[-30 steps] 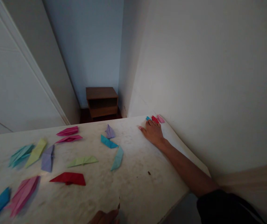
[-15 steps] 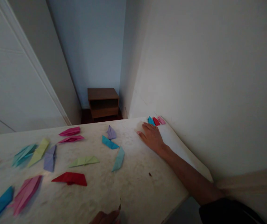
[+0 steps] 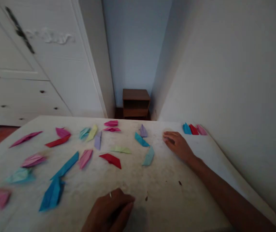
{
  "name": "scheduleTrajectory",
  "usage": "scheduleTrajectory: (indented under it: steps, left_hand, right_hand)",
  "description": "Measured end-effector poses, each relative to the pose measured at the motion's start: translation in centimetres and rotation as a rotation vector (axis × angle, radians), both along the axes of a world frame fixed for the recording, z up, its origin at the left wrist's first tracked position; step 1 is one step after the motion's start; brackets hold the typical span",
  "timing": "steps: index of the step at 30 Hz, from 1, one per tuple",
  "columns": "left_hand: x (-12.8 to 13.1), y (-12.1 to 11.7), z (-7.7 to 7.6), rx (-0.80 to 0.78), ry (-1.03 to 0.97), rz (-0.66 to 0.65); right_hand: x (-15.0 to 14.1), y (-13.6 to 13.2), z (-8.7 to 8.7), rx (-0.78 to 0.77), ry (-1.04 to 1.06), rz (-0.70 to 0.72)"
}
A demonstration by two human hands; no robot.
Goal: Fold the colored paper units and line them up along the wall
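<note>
My right hand (image 3: 177, 146) lies on the white table (image 3: 166, 199), fingers loosely curled toward the left, nothing in them. It rests between a teal folded paper (image 3: 141, 140) on its left and a row of three folded papers, blue (image 3: 186, 129), red (image 3: 193, 129) and pink (image 3: 201, 130), against the wall on its right. My left hand (image 3: 110, 212) rests near the table's front edge, fingers bent down onto the surface, a ring on one finger. A red folded paper (image 3: 111, 159) and a pale teal one (image 3: 148, 157) lie ahead of it.
Several more folded papers in pink, blue, green, lilac and red are scattered over the table's left half (image 3: 55, 154). A white wall (image 3: 236, 96) borders the table on the right. White cabinet doors (image 3: 31, 80) stand at left; a small brown nightstand (image 3: 136, 103) sits beyond the table.
My right hand has drawn back from the three papers by the wall and moved left. The view has swung left, showing more of the table and more of my left hand.
</note>
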State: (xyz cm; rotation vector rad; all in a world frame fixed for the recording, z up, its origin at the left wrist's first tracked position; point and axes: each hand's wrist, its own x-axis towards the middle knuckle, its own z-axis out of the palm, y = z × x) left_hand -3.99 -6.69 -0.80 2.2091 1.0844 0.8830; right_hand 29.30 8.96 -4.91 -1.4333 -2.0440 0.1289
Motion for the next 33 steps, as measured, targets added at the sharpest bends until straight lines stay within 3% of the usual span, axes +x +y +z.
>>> scheduleTrajectory:
  steps: [3,7,10,14,18,24,30,33]
  left_hand:
    - [-2.3,1.3,1.3,0.083,0.069,0.169]
    - [-6.3,2.6,1.9,0.208,0.206,0.465]
    - [-9.3,3.0,1.7,0.186,0.333,0.634]
    - [-11.9,2.7,1.2,0.142,0.456,0.749]
    - [-12.1,2.1,0.8,0.083,0.479,0.775]
    - [-9.9,3.2,0.3,0.015,0.486,0.685]
    - [-9.1,4.6,0.2,0.047,0.517,0.662]
    - [-9.4,4.5,0.3,0.095,0.417,0.654]
  right_hand:
    - [-0.2,-0.2,0.2,-0.021,0.012,0.055]
    - [-0.9,-0.7,0.5,-0.04,-0.006,0.168]
    - [-1.4,-1.1,0.7,-0.035,-0.022,0.276]
    - [-1.9,-1.5,1.0,-0.038,-0.043,0.425]
    - [-2.4,-1.8,1.1,-0.005,-0.029,0.502]
    - [-3.0,-2.0,1.4,-0.032,-0.017,0.487]
    - [-3.3,-2.2,1.9,-0.104,-0.013,0.432]
    - [-3.4,-2.2,2.0,-0.112,-0.022,0.424]
